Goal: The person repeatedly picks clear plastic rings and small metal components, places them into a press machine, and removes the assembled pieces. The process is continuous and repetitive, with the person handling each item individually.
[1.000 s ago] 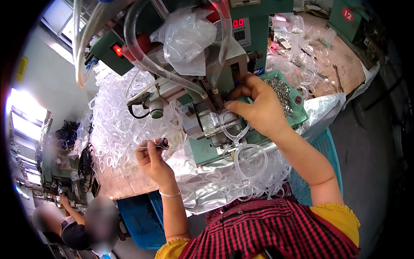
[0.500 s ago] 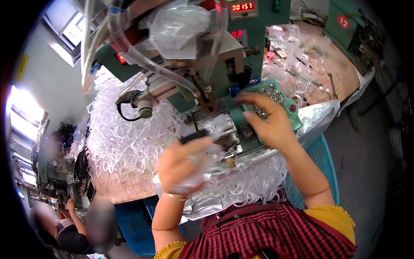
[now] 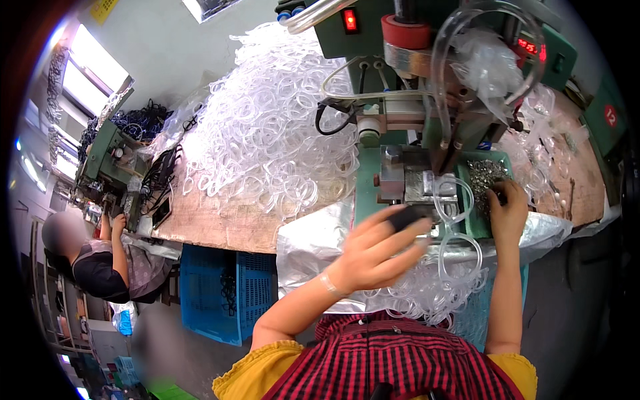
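Observation:
My left hand [image 3: 383,253], a black cover [image 3: 405,217] on one finger, is beside the front of the green press [image 3: 427,110]. Its fingers are stretched out and slightly blurred, with nothing plainly held. Just past the fingertips, a clear plastic ring [image 3: 469,200] lies at the metal fixture [image 3: 419,187], and another clear ring [image 3: 479,252] hangs below it. My right hand [image 3: 509,212] reaches into a green tray [image 3: 477,227] of small metal parts [image 3: 485,175]. Its fingers are curled together at the parts; whatever they pinch is too small to make out.
A large heap of clear rings [image 3: 280,113] covers the table's left side [image 3: 233,227]. More rings [image 3: 427,293] lie on foil before me. A blue crate [image 3: 210,293] stands below the table edge. Another person [image 3: 100,270] works at a machine on the left.
The view has swung left. My right hand has gone from spread fingers over the tray to curled fingers among the metal parts. Clear plastic seen at my left hand earlier is no longer there.

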Demonstrator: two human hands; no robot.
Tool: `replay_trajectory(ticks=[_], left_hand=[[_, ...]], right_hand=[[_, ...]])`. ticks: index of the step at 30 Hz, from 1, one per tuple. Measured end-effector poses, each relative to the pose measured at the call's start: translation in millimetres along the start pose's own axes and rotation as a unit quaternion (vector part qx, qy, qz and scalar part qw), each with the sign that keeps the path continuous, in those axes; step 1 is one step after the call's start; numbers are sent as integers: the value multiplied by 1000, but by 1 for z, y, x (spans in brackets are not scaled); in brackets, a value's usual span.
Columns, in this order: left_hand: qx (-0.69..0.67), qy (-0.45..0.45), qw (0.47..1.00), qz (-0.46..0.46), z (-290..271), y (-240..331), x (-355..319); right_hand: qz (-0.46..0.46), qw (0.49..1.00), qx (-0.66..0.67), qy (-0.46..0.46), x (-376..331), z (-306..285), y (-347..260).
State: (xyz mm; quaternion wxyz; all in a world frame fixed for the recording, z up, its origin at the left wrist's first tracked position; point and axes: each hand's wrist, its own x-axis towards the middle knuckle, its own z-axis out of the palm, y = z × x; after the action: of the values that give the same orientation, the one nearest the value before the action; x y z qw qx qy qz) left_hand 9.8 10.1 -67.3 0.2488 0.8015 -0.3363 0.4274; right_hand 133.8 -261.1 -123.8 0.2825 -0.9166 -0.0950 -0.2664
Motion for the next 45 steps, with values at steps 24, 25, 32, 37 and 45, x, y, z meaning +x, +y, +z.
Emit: replay_trajectory(ticks=[24, 25, 32, 37, 45], left_hand=[[38, 165, 868, -466, -59, -147, -105], [13, 185, 868, -460, -58, -141, -96], [-208, 259, 835, -440, -56, -79, -19], [-291, 236, 786, -492, -41, -95, -22], [-346, 250, 718, -550, -17, -61, -60]], right_hand=[[82, 979, 185, -14, 8, -4, -19], [88, 979, 185, -1, -1, -11, -14], [94, 940, 312, -102, -12, -72, -43], [62, 871, 449, -189, 50, -41, -98], [104, 836, 520, -138, 36, -21, -118]])
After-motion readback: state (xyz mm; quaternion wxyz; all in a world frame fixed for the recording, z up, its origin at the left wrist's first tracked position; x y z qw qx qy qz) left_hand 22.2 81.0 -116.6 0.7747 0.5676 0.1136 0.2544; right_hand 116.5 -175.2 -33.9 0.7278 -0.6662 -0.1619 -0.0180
